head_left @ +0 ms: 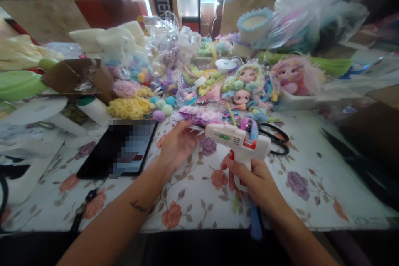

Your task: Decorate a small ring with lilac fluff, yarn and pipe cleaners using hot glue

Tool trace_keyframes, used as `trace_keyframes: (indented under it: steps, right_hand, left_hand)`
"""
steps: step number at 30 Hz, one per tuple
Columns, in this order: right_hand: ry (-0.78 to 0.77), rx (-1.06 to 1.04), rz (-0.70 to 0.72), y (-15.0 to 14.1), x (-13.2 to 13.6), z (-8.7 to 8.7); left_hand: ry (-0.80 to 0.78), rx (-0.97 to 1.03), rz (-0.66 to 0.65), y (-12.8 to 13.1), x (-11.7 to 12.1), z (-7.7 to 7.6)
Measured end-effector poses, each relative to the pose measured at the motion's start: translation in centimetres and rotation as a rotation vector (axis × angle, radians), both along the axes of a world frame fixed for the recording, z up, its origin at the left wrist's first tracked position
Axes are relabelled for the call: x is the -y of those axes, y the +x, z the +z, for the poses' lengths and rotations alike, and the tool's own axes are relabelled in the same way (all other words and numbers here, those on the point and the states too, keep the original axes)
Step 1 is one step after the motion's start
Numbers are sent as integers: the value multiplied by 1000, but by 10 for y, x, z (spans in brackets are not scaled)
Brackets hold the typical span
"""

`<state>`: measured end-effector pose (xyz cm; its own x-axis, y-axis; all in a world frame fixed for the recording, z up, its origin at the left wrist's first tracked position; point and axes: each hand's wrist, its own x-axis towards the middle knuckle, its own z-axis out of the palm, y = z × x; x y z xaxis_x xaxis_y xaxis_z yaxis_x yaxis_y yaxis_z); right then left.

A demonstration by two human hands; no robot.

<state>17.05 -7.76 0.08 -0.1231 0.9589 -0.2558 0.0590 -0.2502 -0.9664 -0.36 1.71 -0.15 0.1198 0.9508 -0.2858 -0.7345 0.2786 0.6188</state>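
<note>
My right hand [254, 176] is wrapped round the grip of a white glue gun [258, 146], a finger by its red trigger. The gun's nozzle points left toward my left hand [179, 145]. A small green light shows on the gun's body. My left hand has its thumb and fingers closed at the edge of a fluffy lilac band [207, 115] with a shiny purple edge; its exact shape is partly hidden. Behind the gun lie scissors [279, 147] with black handles. A blue strip [256, 222] hangs below my right hand.
A tablet [102, 149] lies left on the flowered tablecloth [199, 212]. Pompoms [160, 106], yellow fuzzy yarn [131, 108], doll heads [241, 99], a ribbon spool [226, 65] and plastic bags crowd the back. A cardboard box [77, 77] stands at left.
</note>
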Motion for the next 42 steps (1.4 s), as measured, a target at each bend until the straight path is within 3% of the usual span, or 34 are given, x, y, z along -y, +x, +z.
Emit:
trace_keyframes:
  steps: [22,36,42]
  right_hand:
    - [26,112,-16,1,-1,-11]
    - [-10,114,-52,2,-2,-9]
    - [-18,23,-106,-1,-1,-1]
  left_hand:
    - [5,-24,-5,1,2,1]
    - [106,-14,8,-2,0,-2]
    - [133,-38,39,-2,1,-1]
